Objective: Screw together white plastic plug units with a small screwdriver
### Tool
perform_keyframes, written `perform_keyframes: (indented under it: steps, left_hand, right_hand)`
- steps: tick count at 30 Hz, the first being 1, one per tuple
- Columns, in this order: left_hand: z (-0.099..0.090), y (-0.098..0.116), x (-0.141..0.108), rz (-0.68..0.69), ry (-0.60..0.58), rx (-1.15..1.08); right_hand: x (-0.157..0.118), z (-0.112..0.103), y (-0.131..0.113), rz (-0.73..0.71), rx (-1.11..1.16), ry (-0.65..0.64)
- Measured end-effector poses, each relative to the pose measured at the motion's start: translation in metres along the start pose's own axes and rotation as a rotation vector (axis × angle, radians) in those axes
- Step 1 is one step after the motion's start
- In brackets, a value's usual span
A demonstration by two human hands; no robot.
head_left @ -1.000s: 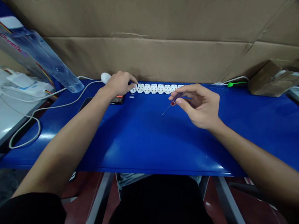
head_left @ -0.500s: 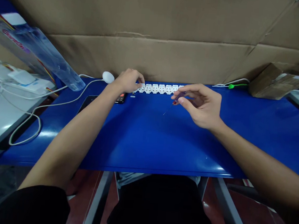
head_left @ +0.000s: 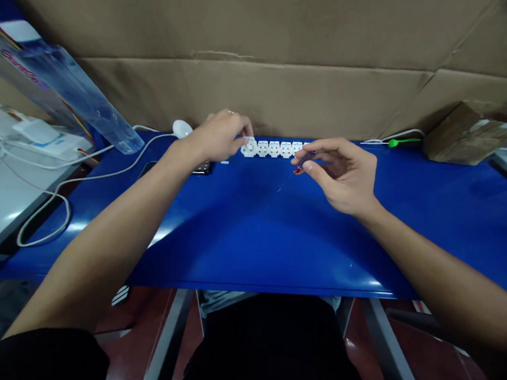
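At the back of the blue table, a row of small white plastic modules stands against the cardboard. My left hand is at the row's left end, its fingers closed on the end white plastic module; part of the grip is hidden behind the hand. In my right hand is a thin screwdriver with a dark purple and red handle. Its slim shaft points down and to the left, above the table. The right end of the row is hidden behind my right fingers.
A dark phone-like device lies under my left wrist. White cables loop across the left side near a clear plastic container. A cardboard box and a green-tipped item are at the back right. Cardboard walls the rear.
My left hand has moved slightly right along the row, and the end module now sits in its fingers. My right hand holds the screwdriver in nearly the same place.
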State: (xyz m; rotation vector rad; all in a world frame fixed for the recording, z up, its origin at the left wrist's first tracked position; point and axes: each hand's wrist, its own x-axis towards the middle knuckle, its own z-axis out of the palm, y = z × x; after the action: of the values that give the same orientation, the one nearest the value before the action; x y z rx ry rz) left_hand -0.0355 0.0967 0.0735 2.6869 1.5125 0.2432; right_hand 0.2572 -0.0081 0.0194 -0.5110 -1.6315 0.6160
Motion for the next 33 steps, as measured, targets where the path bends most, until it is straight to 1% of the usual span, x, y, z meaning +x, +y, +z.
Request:
perform_keyframes:
  steps: [2,4,6,7,10,12,14,15,18,20,23,30,33]
  left_hand:
    - [0.009,0.021,-0.016,0.106,-0.018,-0.109]
    - [0.021,0.043,-0.033,0.156,-0.07,-0.197]
    - [0.033,0.063,-0.048,0.141,-0.099,-0.233]
    - [0.038,0.07,-0.054,0.136,-0.088,-0.248]
    - [0.043,0.084,-0.068,0.14,-0.058,-0.281]
    - [0.043,0.085,-0.074,0.113,-0.031,-0.33]
    - [0.043,0.083,-0.078,0.121,0.036,-0.38]
    - [0.044,0.081,-0.079,0.162,0.066,-0.421]
    - [0.049,0.076,-0.079,0.332,0.069,-0.526]
    - [0.052,0.076,-0.078,0.368,0.062,-0.525]
    - [0.054,0.076,-0.077,0.375,0.03,-0.505]
    - [0.053,0.076,-0.076,0.372,0.021,-0.543]
    - [0.054,0.076,-0.076,0.354,0.011,-0.542]
  right_hand:
    - [0.0,0.0,0.001,0.004,-0.016,-0.007]
    - [-0.001,0.0,0.002,0.01,-0.024,-0.02]
    - [-0.002,0.0,0.002,0.01,-0.022,-0.028]
    - [-0.002,0.0,0.001,0.011,-0.02,-0.029]
    - [-0.003,0.0,-0.002,0.024,-0.037,-0.025]
    - [-0.003,-0.001,-0.005,0.029,-0.059,-0.032]
    - [-0.003,-0.001,-0.006,0.026,-0.072,-0.04]
    - [-0.003,-0.002,-0.007,0.026,-0.075,-0.04]
    - [-0.003,-0.004,-0.006,0.023,-0.072,-0.03]
    - [-0.003,-0.004,-0.004,0.027,-0.071,-0.026]
    - [-0.004,-0.003,-0.003,0.041,-0.067,-0.028]
    - [-0.004,-0.001,-0.008,0.035,-0.08,0.009]
    - [-0.004,-0.001,-0.009,0.064,-0.099,-0.006]
